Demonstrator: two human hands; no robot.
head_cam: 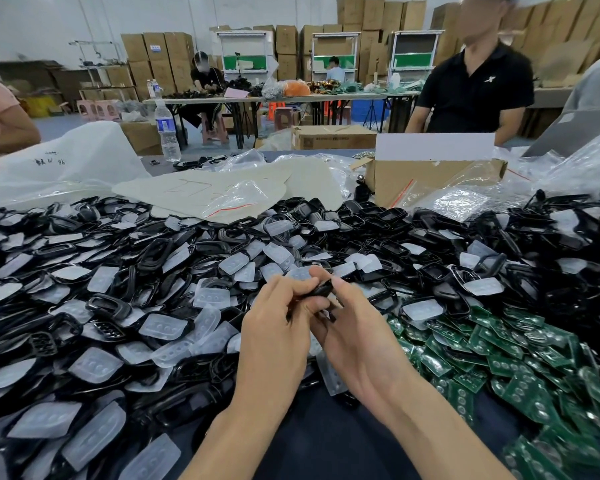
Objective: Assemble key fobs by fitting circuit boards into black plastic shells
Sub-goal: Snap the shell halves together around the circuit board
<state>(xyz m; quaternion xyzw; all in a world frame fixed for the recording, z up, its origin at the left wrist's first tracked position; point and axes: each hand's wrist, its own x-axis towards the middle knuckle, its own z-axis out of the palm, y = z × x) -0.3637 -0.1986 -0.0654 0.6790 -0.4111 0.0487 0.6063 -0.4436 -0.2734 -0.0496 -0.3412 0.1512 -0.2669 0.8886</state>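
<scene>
head view: left grip (pixel 274 327) and right grip (pixel 357 341) both pinch one black shell (pixel 321 291) just over the table (pixel 326 441). board inside? can't tell. loose shells (pixel 118 271) and green circuit boards (pixel 499 358) are heaped all around, so i judge most of the job is left.

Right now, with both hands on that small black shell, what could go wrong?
1. The black shell is pinched at the fingertips of the left hand and right hand, above the heap of loose shells; if it slips, it could vanish among look-alikes.
2. The right forearm lies close to the green circuit boards; a sideways sweep might scatter them.
3. The hands hide most of the shell, so a skewed fit may go unnoticed.
</scene>
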